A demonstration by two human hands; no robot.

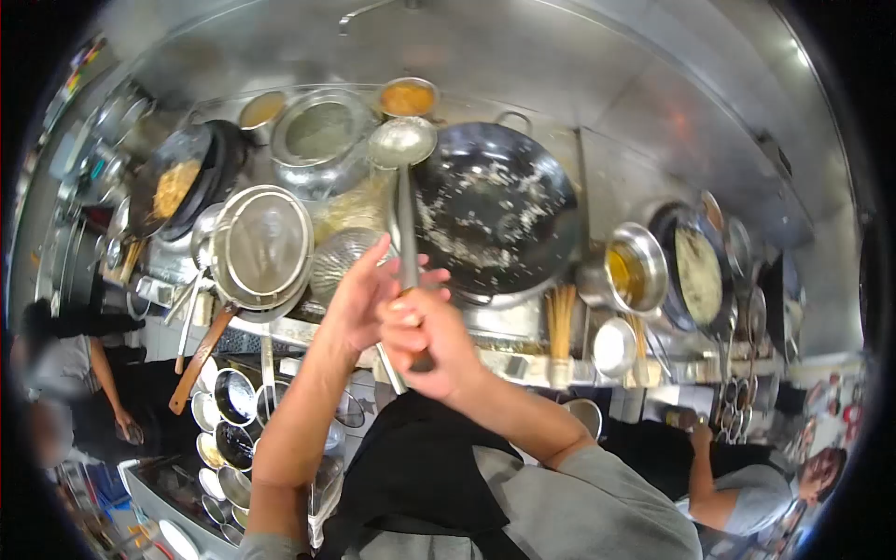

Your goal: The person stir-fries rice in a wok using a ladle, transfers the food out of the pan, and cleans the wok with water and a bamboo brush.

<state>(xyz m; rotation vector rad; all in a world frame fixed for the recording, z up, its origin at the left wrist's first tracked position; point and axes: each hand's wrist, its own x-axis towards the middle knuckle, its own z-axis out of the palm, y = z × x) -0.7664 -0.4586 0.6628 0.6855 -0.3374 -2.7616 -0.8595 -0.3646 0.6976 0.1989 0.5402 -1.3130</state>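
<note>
My right hand [427,341] is wrapped round the wooden handle of a ladle [402,143]. The ladle's bowl points away from me, beside the left rim of a large black wok [495,210] with white bits scattered over its inside. Close against the ladle's handle, my left hand [359,297] has its fingers stretched apart; whether they touch the handle I cannot tell. A ridged metal strainer [350,261] lies just beyond my left hand, partly hidden by it.
Round mesh sieves [261,245] rest at left, near a pot [322,135] and a pan of shredded food [175,187]. At right stand a metal pot of yellow liquid [627,271] and a bundle of sticks [560,322]. Two people [747,490] are on either side.
</note>
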